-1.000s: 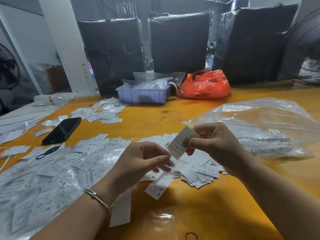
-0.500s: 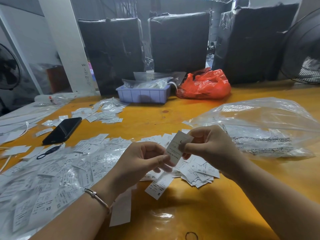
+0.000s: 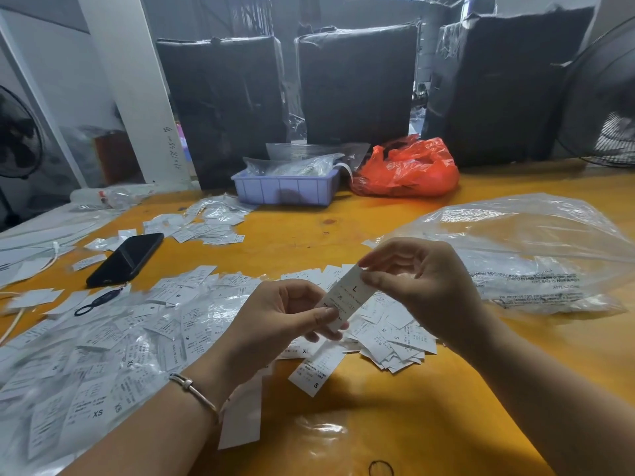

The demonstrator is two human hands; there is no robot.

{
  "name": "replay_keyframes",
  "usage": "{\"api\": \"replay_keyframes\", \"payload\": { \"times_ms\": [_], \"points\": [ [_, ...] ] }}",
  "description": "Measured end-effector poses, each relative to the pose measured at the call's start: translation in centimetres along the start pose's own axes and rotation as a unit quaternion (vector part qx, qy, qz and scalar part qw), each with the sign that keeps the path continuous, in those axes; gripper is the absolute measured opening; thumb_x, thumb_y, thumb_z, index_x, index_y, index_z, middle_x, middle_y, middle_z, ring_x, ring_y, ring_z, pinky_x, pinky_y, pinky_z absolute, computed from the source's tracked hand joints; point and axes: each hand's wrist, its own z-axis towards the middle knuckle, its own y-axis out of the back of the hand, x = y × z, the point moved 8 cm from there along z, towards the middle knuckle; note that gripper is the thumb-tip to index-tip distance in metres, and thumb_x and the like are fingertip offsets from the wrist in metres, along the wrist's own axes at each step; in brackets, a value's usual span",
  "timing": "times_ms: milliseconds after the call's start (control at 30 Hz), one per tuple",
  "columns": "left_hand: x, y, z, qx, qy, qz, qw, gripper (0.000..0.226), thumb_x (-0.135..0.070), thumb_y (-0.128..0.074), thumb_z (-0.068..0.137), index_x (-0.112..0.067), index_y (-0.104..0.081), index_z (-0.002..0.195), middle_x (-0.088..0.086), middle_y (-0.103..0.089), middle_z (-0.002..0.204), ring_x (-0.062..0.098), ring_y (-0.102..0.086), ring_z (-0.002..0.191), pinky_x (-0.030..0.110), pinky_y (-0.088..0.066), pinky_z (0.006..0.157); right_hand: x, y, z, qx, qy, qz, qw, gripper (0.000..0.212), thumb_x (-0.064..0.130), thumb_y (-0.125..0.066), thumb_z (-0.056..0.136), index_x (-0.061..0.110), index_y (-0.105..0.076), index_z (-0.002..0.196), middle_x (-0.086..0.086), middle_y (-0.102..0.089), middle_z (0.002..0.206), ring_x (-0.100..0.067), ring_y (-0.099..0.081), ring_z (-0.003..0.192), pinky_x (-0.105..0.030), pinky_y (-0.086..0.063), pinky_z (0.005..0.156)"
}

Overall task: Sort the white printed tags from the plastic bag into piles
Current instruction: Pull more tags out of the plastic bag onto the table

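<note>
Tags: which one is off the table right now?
The tag marked L, pinched between the left hand and right hand above the heap. Every other tag, like the loose S tag, lies flat on the table.

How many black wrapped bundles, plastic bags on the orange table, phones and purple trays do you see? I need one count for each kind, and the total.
Black wrapped bundles: 3
Plastic bags on the table: 2, one clear bag and one red bag
Phones: 1
Purple trays: 1
Total: 7
</note>
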Motion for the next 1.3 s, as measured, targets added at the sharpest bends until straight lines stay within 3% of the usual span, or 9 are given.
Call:
{"api": "replay_keyframes", "payload": {
  "times_ms": [233, 400, 567, 800, 900, 967, 1100, 1200, 1300],
  "points": [
    [0.1, 0.0, -0.1, -0.001, 0.004, -0.042, 0.999, 0.021, -0.019, -0.074, 0.077, -0.004, -0.073, 0.092, 0.016, -0.076, 0.089, 0.033, -0.074, 0.081, 0.03, -0.059, 0.07, 0.4, -1.9, -0.9, 0.019, 0.036, -0.038, 0.998, 0.014, 0.006, -0.08, 0.072, 0.01, -0.076, 0.085, 0.001, -0.073, 0.076, -0.007, -0.068, 0.07, -0.028, -0.057, 0.07],
    [-0.1, 0.1, -0.1, -0.002, -0.001, -0.042, 0.999, 0.014, -0.022, -0.074, 0.076, -0.012, -0.075, 0.086, 0.015, -0.076, 0.09, 0.031, -0.074, 0.085, 0.03, -0.059, 0.073, 0.4, -3.2, -1.0, 0.079, 0.015, -0.025, 0.996, 0.015, 0.019, -0.079, 0.074, 0.01, -0.078, 0.085, 0.001, -0.074, 0.08, -0.008, -0.068, 0.075, -0.027, -0.055, 0.072],
    [-0.1, 0.3, 0.0, -0.017, 0.009, -0.038, 0.999, 0.016, -0.021, -0.075, 0.073, -0.011, -0.074, 0.087, 0.014, -0.077, 0.089, 0.029, -0.075, 0.084, 0.026, -0.058, 0.069, -0.6, -1.8, -0.5, 0.048, -0.039, 0.037, 0.997, 0.015, 0.002, -0.076, 0.075, 0.014, -0.076, 0.085, 0.0, -0.074, 0.078, -0.012, -0.068, 0.076, -0.024, -0.056, 0.072],
    [-0.1, 0.3, -0.2, -0.009, 0.016, -0.014, 1.0, 0.024, -0.019, -0.076, 0.073, -0.004, -0.07, 0.091, 0.013, -0.077, 0.088, 0.03, -0.075, 0.083, 0.03, -0.06, 0.072, 0.1, -3.3, -1.1, 0.079, -0.003, -0.011, 0.997, 0.013, -0.001, -0.073, 0.076, 0.01, -0.078, 0.081, 0.001, -0.074, 0.076, -0.008, -0.068, 0.071, -0.025, -0.056, 0.07],
    [-0.1, 0.5, -0.2, -0.024, 0.02, -0.002, 1.0, 0.026, -0.02, -0.076, 0.073, -0.007, -0.068, 0.094, 0.012, -0.077, 0.087, 0.028, -0.075, 0.08, 0.025, -0.057, 0.065, -0.6, -2.8, -0.8, 0.09, -0.03, -0.03, 0.995, 0.015, 0.004, -0.069, 0.079, 0.016, -0.078, 0.082, 0.006, -0.073, 0.077, -0.006, -0.066, 0.073, -0.024, -0.054, 0.072],
    [-0.2, 1.0, -0.2, -0.045, 0.016, 0.017, 0.999, 0.029, -0.023, -0.074, 0.075, -0.011, -0.066, 0.1, 0.009, -0.077, 0.087, 0.025, -0.075, 0.078, 0.024, -0.057, 0.063, -1.9, -1.6, -0.4, 0.06, -0.057, -0.106, 0.991, 0.012, 0.012, -0.067, 0.081, 0.019, -0.077, 0.084, 0.008, -0.073, 0.081, -0.006, -0.066, 0.074, -0.029, -0.055, 0.076],
    [-0.4, 2.7, -0.1, -0.106, -0.001, 0.029, 0.994, 0.011, -0.01, -0.065, 0.088, -0.013, -0.069, 0.098, 0.007, -0.077, 0.089, 0.025, -0.074, 0.079, 0.027, -0.059, 0.066, -4.4, 2.2, 0.6, -0.012, -0.129, -0.422, 0.897, 0.017, 0.026, -0.054, 0.086, 0.021, -0.07, 0.087, 0.006, -0.069, 0.092, -0.017, -0.06, 0.09, -0.037, -0.034, 0.091],
    [-0.2, 4.0, -0.2, -0.153, 0.008, 0.076, 0.985, 0.018, -0.003, -0.06, 0.092, -0.018, -0.07, 0.096, -0.001, -0.076, 0.086, 0.018, -0.073, 0.075, 0.022, -0.055, 0.058, -5.3, 4.4, 0.9, -0.055, -0.16, -0.485, 0.858, 0.012, 0.013, -0.05, 0.08, 0.018, -0.061, 0.082, -0.001, -0.058, 0.087, -0.023, -0.051, 0.091, -0.04, -0.03, 0.092],
    [0.3, 5.2, -0.4, -0.204, 0.031, 0.17, 0.963, 0.026, -0.007, -0.056, 0.095, -0.03, -0.069, 0.093, -0.006, -0.073, 0.083, 0.015, -0.069, 0.072, 0.028, -0.055, 0.056, -6.4, 6.6, 0.9, -0.081, -0.201, -0.505, 0.835, 0.017, 0.001, -0.047, 0.077, 0.017, -0.045, 0.073, -0.004, -0.051, 0.087, -0.023, -0.042, 0.083, -0.041, -0.03, 0.09]
  ]
}}
